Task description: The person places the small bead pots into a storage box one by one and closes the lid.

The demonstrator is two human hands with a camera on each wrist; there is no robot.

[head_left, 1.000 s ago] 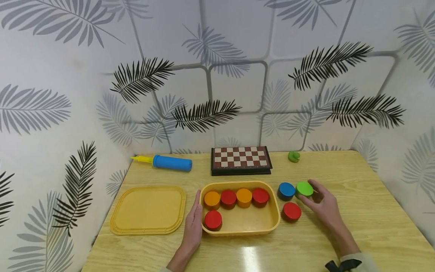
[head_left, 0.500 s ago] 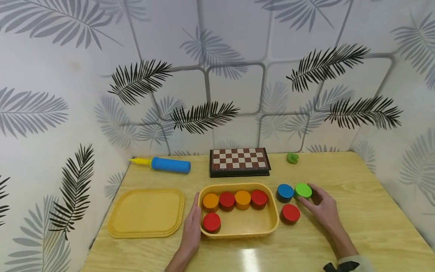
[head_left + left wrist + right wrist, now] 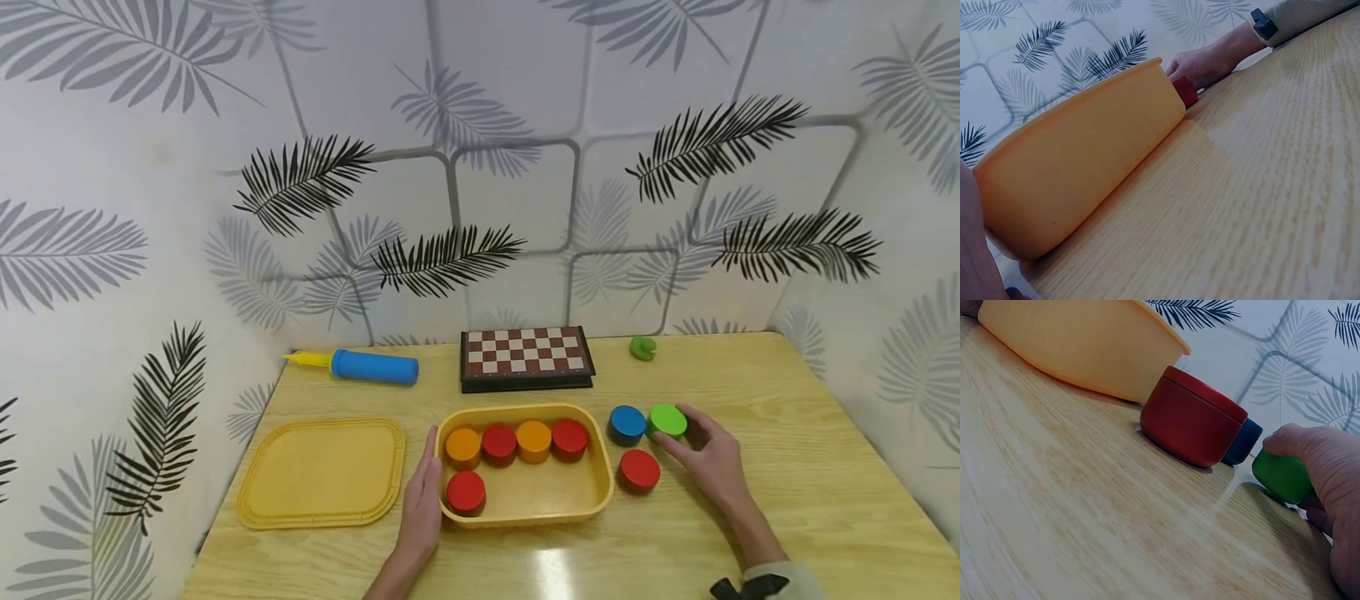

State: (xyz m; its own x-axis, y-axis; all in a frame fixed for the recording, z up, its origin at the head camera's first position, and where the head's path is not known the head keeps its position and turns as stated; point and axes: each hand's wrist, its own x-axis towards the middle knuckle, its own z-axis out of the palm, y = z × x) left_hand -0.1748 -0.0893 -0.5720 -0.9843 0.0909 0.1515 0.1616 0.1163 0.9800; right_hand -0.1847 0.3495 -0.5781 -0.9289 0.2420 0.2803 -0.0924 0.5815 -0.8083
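Observation:
A yellow bin (image 3: 525,510) holds several red and orange discs, such as a red disc (image 3: 466,490). My left hand (image 3: 423,500) lies flat with straight fingers against the bin's left wall (image 3: 1085,156). To the right of the bin stand a blue disc (image 3: 626,423), a green disc (image 3: 667,419) and a loose red disc (image 3: 640,469). My right hand (image 3: 701,450) curls thumb and fingers round the green disc (image 3: 1282,475), which rests on the table. In the right wrist view the loose red disc (image 3: 1191,419) stands just left of that hand (image 3: 1329,469).
A flat yellow lid (image 3: 322,471) lies left of the bin. At the back of the wooden table (image 3: 787,500) are a blue pump (image 3: 371,367), a folded chessboard (image 3: 527,357) and a small green object (image 3: 642,347). Patterned walls close in the left, back and right.
The head view has drifted slightly. Both hands and all discs keep their places.

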